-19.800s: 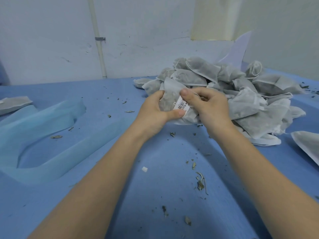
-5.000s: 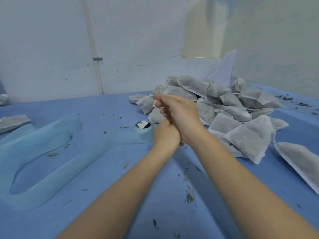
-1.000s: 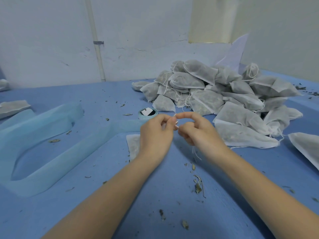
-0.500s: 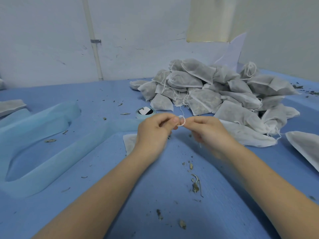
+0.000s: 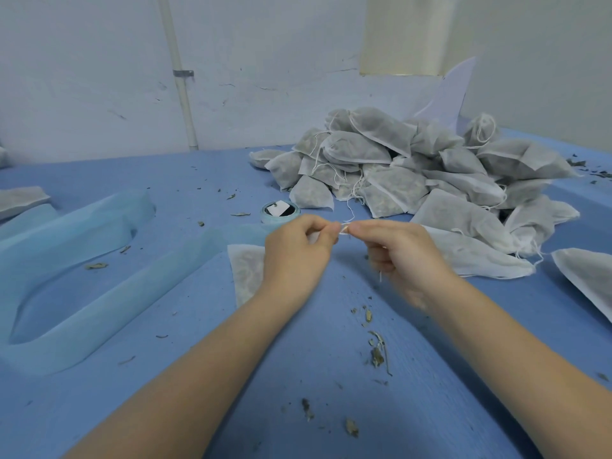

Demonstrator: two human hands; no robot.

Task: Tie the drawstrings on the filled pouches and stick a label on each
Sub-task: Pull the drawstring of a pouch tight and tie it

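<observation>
Two bare forearms, left hand point(image 5: 294, 256), right hand point(image 5: 402, 260), no sleeves

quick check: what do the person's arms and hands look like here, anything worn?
Nothing worn that shows. Both forearms are bare right down to the bottom edge of the frame, no sleeves visible. The left hand and right hand have no gloves, rings, watch or wristbands in view. Nails look short and plain. The right hand is slightly motion-blurred, so fine detail there is uncertain.

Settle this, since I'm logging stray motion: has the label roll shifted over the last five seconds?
No. The label roll sits in the same spot, just left of the pile's nearest pouch, at the end of the light blue fold.
</observation>
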